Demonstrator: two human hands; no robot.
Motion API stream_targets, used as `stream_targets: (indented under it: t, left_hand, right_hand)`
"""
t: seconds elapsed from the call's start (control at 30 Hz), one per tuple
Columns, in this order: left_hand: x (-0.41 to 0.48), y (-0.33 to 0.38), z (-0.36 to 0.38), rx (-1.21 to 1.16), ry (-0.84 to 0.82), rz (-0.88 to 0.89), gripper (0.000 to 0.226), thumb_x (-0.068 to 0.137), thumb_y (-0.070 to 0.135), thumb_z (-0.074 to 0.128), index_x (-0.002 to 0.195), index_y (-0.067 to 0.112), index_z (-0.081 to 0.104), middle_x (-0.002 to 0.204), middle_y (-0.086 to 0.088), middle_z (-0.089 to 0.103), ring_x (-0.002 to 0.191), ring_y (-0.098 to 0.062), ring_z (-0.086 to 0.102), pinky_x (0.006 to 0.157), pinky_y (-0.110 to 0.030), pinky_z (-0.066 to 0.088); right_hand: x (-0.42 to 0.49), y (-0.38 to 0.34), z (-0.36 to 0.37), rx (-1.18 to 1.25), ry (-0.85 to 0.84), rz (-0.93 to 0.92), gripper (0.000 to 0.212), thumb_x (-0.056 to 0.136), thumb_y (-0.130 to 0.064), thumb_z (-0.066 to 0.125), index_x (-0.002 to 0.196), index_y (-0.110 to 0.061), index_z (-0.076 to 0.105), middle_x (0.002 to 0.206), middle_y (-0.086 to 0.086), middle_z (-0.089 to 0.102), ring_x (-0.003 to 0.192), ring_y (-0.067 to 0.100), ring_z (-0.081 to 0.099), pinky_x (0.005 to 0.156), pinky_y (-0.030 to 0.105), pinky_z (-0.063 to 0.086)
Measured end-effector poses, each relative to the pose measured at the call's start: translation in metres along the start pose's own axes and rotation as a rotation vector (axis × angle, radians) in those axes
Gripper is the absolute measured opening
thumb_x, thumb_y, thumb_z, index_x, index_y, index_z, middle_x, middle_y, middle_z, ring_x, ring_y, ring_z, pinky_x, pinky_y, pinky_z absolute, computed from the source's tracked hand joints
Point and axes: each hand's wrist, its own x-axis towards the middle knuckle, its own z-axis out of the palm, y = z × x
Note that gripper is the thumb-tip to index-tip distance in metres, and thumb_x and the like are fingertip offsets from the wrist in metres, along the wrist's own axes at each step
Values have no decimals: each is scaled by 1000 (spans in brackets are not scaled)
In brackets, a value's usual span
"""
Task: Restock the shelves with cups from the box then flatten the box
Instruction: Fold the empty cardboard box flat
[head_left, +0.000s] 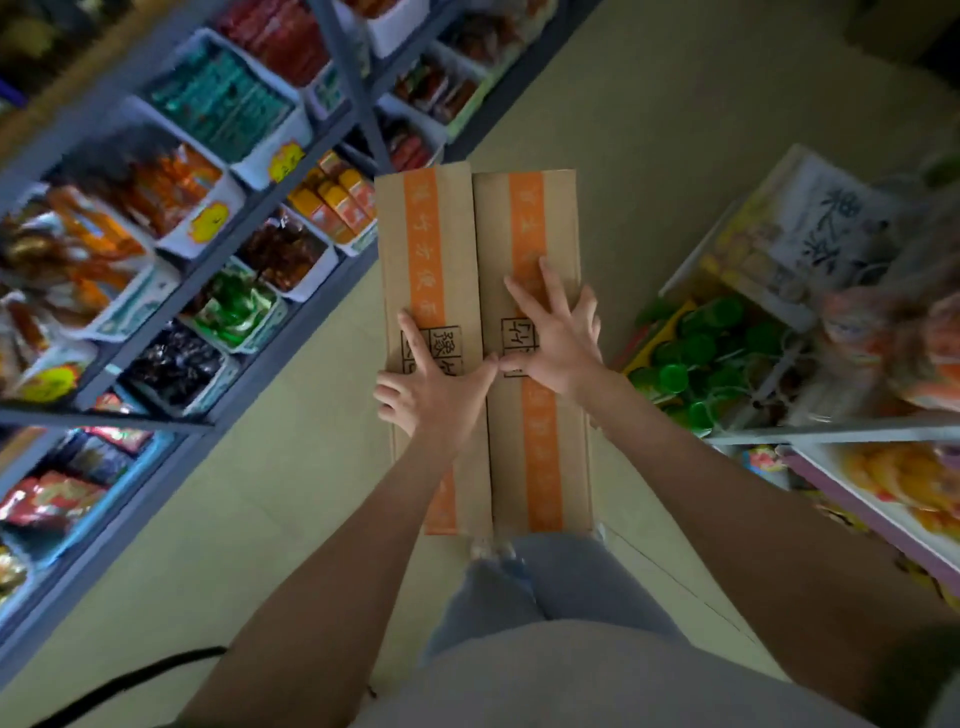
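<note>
A long brown cardboard box (483, 228) with two orange printed stripes stands on the aisle floor in front of me, its two top flaps folded shut with a seam down the middle. My left hand (434, 384) lies on the left flap, index finger stretched forward and the outer fingers bent over the box's left edge. My right hand (558, 332) presses flat on the right flap with fingers spread. The two thumbs nearly meet at the seam. No cups show; the box's inside is hidden.
A grey shelf unit (218, 270) full of snack packets in white trays runs along the left. On the right a lower shelf (831, 434) holds green-lidded jars (701, 358) and packaged goods. Pale floor (675, 130) stretches ahead between them. My legs stand just behind the box.
</note>
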Motion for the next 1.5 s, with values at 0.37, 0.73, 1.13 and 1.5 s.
stream_targets:
  t: [0.37, 0.73, 1.13, 1.5]
  left_hand:
    - [136, 211, -55, 131, -62, 297, 117, 61, 88, 47, 142, 42, -24, 134, -28, 26, 121, -40, 30, 99, -48, 27]
    - [197, 387, -62, 271, -282, 761, 115, 64, 85, 49, 144, 40, -20, 134, -23, 29, 119, -36, 31, 96, -46, 30]
    - [150, 565, 30, 620, -526, 956, 121, 58, 84, 57, 140, 47, -23, 140, -25, 23, 124, -37, 31, 98, -48, 35]
    - [145, 652, 102, 757, -557, 913, 125, 55, 84, 58, 139, 46, -26, 137, -27, 21, 122, -37, 28, 100, -49, 35]
  right_hand:
    - [168, 45, -114, 100, 195, 272, 95, 75, -55, 69, 145, -50, 5, 156, -12, -18, 138, 42, -3, 111, 58, 15]
    - [251, 111, -185, 212, 409, 693, 90, 78, -51, 68, 145, -52, 8, 156, -14, -16, 139, 42, -7, 110, 62, 12]
    - [245, 250, -217, 435, 451, 1112, 91, 76, -57, 67, 146, -49, 9, 157, -12, -13, 139, 43, -12, 112, 61, 5]
    - [273, 341, -231, 511, 370, 1152, 87, 78, -58, 63, 146, -48, 11, 156, -12, -14, 139, 41, -17, 112, 59, 3]
